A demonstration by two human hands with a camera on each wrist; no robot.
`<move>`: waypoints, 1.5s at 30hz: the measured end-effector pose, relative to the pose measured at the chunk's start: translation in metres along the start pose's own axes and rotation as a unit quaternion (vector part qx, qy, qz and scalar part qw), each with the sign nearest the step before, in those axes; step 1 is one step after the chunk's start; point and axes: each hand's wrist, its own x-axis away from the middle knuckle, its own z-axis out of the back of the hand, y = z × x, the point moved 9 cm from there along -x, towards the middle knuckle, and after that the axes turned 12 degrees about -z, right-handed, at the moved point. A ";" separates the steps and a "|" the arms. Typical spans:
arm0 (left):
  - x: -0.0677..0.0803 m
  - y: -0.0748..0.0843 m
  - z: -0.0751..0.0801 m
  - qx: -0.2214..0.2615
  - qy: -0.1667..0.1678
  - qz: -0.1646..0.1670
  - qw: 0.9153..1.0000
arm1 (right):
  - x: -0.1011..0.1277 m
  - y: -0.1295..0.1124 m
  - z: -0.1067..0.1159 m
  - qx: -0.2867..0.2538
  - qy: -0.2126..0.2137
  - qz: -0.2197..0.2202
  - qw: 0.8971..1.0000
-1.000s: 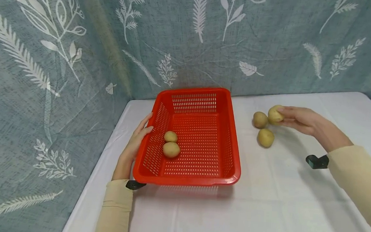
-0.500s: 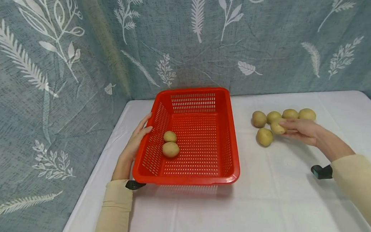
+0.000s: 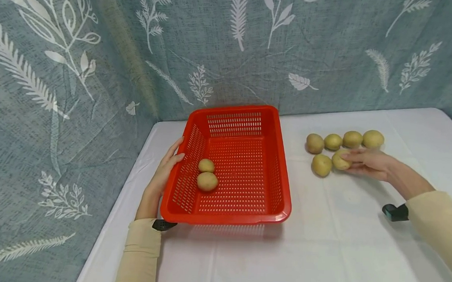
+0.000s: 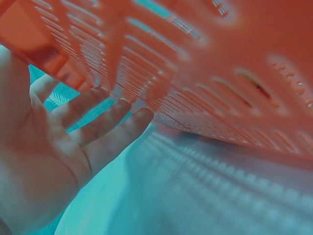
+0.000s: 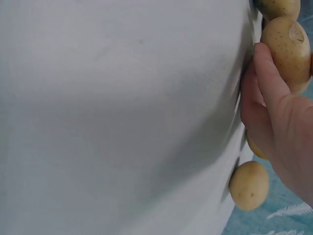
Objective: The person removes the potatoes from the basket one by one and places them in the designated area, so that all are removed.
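My right hand (image 3: 370, 163) pinches a potato (image 3: 342, 159) at the table's right side, thumb against it and fingers along its side. Another potato (image 3: 321, 165) lies just left of it. Behind them several potatoes (image 3: 352, 139) form a row. In the right wrist view the held potato (image 5: 287, 51) has a small skin mark. My left hand (image 3: 165, 171) rests against the left side of a red plastic basket (image 3: 226, 220). Its fingers (image 4: 110, 122) are nearly straight at the slotted outer wall in the left wrist view. Two potatoes (image 3: 207, 181) lie inside the basket's left part.
A white cloth (image 3: 320, 261) covers the table. Green-grey curtains (image 3: 231, 71) with a white leaf pattern hang behind it and along its left side.
My right hand has brought its potato from the back row toward the front, beside the front potato. More of the back row shows now. The left hand and basket have stayed put.
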 end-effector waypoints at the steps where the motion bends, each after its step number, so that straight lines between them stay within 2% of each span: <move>1: 0.000 0.000 0.000 -0.002 0.000 -0.001 1.000 | 0.000 0.001 0.000 0.000 -0.001 0.000 1.000; 7: 0.000 0.000 0.000 -0.006 0.006 0.001 1.000 | -0.001 0.002 0.000 0.010 0.004 -0.001 1.000; 23: 0.000 0.001 0.000 -0.010 0.010 0.003 1.000 | 0.004 0.000 -0.006 0.092 0.042 -0.023 0.995; 35: 0.000 0.001 -0.001 -0.006 0.008 0.002 1.000 | 0.008 -0.001 0.001 0.132 0.071 0.006 0.989; 45: 0.001 0.001 -0.001 -0.005 0.010 0.004 1.000 | 0.009 -0.003 0.004 0.170 0.105 0.021 0.980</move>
